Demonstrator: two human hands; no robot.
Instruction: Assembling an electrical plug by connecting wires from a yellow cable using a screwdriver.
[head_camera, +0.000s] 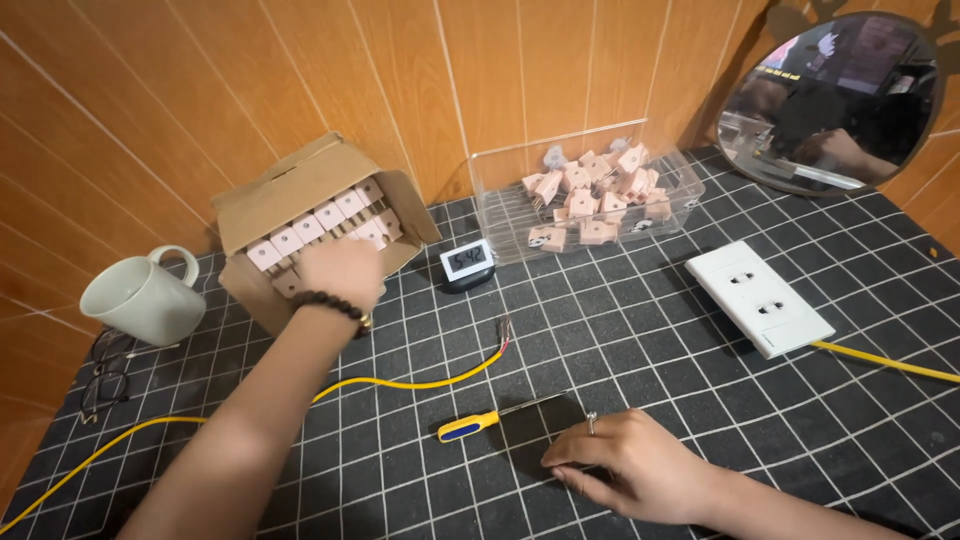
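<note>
My left hand (343, 272) reaches into a tilted cardboard box (290, 190) at the back left. The box holds rows of small pinkish-white plugs (318, 225), and my fingers are down among them; whether they grip one is hidden. A dark bead bracelet sits on that wrist. My right hand (632, 458) rests flat on the black gridded mat near the front, fingers spread, wearing a ring. Just left of it lies a screwdriver (492, 418) with a yellow and blue handle. A yellow cable (420, 384) with bared wire ends runs across the mat between my arms.
A clear plastic bin (680, 185) of pinkish plugs stands at the back. A small digital clock (467, 263), a white double wall socket (757, 296) on a yellow cord, a white mug (142, 297), glasses (104, 378) and an oval mirror (835, 100) surround the mat.
</note>
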